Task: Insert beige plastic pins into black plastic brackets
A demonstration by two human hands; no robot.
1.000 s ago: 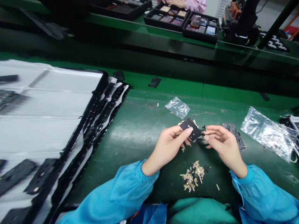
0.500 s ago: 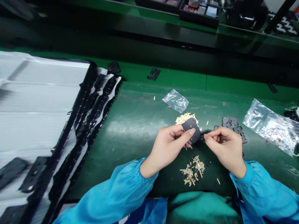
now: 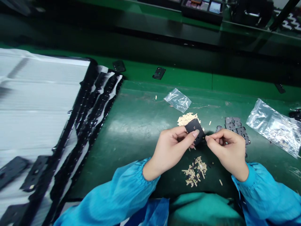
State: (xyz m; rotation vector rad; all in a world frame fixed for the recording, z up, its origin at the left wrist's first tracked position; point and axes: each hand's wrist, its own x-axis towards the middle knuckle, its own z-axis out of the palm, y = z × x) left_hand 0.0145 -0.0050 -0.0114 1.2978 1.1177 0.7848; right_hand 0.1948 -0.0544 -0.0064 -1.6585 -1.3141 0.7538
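Plate point(image 3: 194, 129), held in left hand point(image 3: 170, 150): lower corner hidden behind the fingers. Right hand point(image 3: 227, 150): anything between the fingertips point(image 3: 207, 137) at the plate's edge too small to tell. Grey parts point(image 3: 236, 125): partly hidden behind that hand. Strips point(image 3: 194, 171): too small to make out singly; lower ones in the pile hidden. Bag point(image 3: 270, 125): contents blurred through the film; right end near the picture's edge. Tray point(image 3: 202, 19): cut off by top edge. Sheet point(image 3: 39, 94): cut off by left edge, blurred, as are black parts point(image 3: 35, 172) on it. Sleeves point(image 3: 124, 188): cut off by bottom edge.
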